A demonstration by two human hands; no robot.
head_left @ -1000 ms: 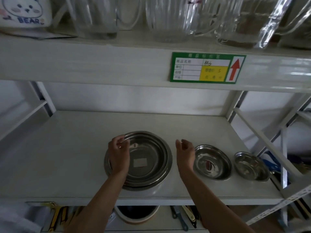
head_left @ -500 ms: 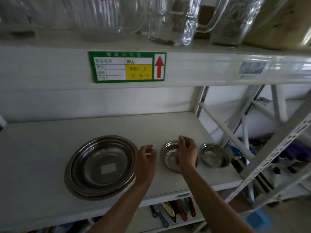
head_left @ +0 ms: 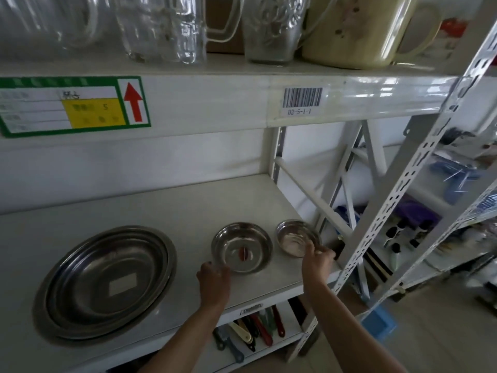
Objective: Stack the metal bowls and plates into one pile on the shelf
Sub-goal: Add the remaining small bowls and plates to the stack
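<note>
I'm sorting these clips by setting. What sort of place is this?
Probably a stockroom or warehouse for housewares. The white slotted-steel shelving carries a barcode label with a location code and a green stock card, and the shelves hold metal bowls and glass pitchers.

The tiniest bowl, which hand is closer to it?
The right hand. Its fingers rest on the near rim of the tiniest bowl. The left hand is further off, at the near-left rim of the middle bowl.
</note>
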